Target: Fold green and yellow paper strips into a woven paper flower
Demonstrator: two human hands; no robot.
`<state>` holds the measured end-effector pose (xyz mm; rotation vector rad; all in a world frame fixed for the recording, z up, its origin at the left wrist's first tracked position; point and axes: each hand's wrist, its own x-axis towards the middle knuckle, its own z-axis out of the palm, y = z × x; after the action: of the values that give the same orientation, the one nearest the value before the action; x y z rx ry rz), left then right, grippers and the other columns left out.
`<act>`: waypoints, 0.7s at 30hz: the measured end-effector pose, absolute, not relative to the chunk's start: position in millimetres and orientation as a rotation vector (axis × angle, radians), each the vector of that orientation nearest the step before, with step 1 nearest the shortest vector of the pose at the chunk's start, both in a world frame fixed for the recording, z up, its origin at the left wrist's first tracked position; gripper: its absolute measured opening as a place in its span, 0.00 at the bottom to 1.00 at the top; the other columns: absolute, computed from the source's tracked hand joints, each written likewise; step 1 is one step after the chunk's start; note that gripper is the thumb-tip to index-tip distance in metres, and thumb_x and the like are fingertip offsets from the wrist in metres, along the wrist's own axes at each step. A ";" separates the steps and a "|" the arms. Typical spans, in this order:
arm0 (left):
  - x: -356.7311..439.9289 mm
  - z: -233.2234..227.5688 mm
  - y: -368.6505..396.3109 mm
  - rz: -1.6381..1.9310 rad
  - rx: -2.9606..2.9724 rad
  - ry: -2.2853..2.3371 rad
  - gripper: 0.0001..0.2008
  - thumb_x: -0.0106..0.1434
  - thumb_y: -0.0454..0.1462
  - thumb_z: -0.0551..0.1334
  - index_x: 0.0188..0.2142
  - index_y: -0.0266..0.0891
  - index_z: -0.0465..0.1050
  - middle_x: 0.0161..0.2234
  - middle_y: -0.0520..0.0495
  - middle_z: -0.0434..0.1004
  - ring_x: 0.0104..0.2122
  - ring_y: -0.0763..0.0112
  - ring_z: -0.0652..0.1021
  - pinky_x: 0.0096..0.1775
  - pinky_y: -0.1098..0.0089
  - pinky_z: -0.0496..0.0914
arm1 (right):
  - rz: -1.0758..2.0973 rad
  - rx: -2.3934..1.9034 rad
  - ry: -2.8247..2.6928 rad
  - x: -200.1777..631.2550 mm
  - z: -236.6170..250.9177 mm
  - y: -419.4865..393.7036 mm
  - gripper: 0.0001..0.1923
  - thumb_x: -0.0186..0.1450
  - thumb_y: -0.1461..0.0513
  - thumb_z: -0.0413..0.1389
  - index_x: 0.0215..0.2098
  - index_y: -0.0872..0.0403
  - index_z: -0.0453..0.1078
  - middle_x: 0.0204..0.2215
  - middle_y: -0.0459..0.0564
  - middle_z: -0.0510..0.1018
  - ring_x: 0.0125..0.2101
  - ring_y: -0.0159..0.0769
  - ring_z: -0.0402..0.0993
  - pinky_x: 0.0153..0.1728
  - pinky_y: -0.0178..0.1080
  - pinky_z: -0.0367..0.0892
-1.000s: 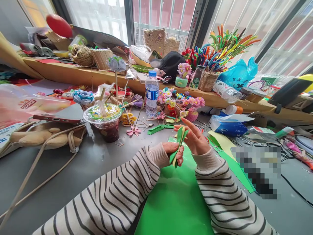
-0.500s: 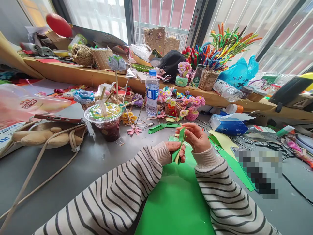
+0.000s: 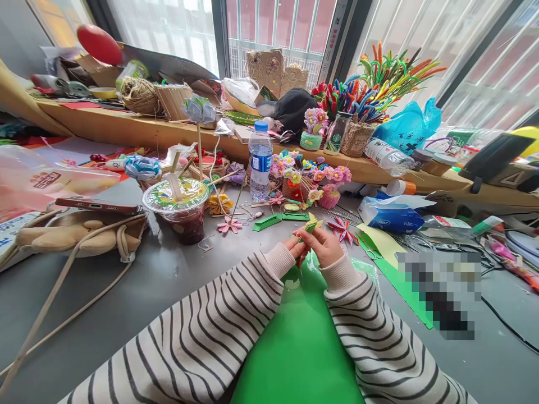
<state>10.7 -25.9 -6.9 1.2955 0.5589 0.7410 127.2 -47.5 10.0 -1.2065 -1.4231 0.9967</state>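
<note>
Between my two hands is a small folded piece of green and yellow paper, its yellowish tips poking up above the fingers. My left hand is closed on its lower part, and my right hand pinches it from the right side. The fingers hide most of the folds. Below the hands lies a shiny green sheet, reaching to the near edge. Just beyond them, folded green paper strips rest on the grey table. A red and white paper flower sits right of my right hand.
A lidded drink cup stands to the left, with a pink paper flower beside it. Farther back is a water bottle. Scissors and green paper lie at right, near a blue tissue pack.
My hands have drawn together and a little lower, turning the folded paper so its yellowish tips point up. The red and white flower, hidden before by my right hand, now shows.
</note>
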 end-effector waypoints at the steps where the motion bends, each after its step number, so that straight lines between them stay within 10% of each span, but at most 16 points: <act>1: 8.9 -7.1 -24.6 0.711 1.285 0.539 0.20 0.44 0.52 0.58 0.18 0.37 0.58 0.14 0.55 0.59 0.15 0.80 0.63 0.20 0.73 0.57 | 1.016 -1.196 -1.407 127.1 10.2 -47.8 0.17 0.53 0.50 0.51 0.29 0.56 0.69 0.26 0.49 0.73 0.26 0.34 0.68 0.28 0.37 0.65; 8: 1.3 -9.3 -17.2 0.565 1.234 0.540 0.23 0.41 0.53 0.60 0.24 0.35 0.61 0.19 0.53 0.64 0.21 0.75 0.69 0.24 0.72 0.63 | 0.942 -1.183 -1.426 128.2 13.6 -48.6 0.13 0.54 0.53 0.51 0.27 0.55 0.68 0.22 0.46 0.72 0.29 0.34 0.68 0.32 0.36 0.63; 15: 12.3 -10.0 -20.9 0.671 1.192 0.607 0.16 0.49 0.47 0.58 0.25 0.36 0.60 0.13 0.60 0.54 0.10 0.86 0.56 0.13 0.77 0.52 | 0.909 -1.186 -1.380 131.1 8.9 -44.5 0.14 0.53 0.52 0.52 0.26 0.55 0.68 0.25 0.47 0.72 0.30 0.33 0.67 0.34 0.36 0.62; 21: -1.3 -1.9 -18.6 0.519 0.924 0.601 0.17 0.45 0.43 0.63 0.29 0.31 0.67 0.21 0.50 0.70 0.21 0.77 0.71 0.24 0.74 0.64 | 1.126 -1.170 -1.104 130.7 6.9 -44.7 0.14 0.50 0.51 0.55 0.25 0.54 0.67 0.25 0.46 0.72 0.25 0.30 0.67 0.27 0.34 0.64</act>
<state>-1.3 -18.6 -1.9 0.9237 0.6006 0.5186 130.7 -44.7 6.9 -1.1699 -1.1042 1.1260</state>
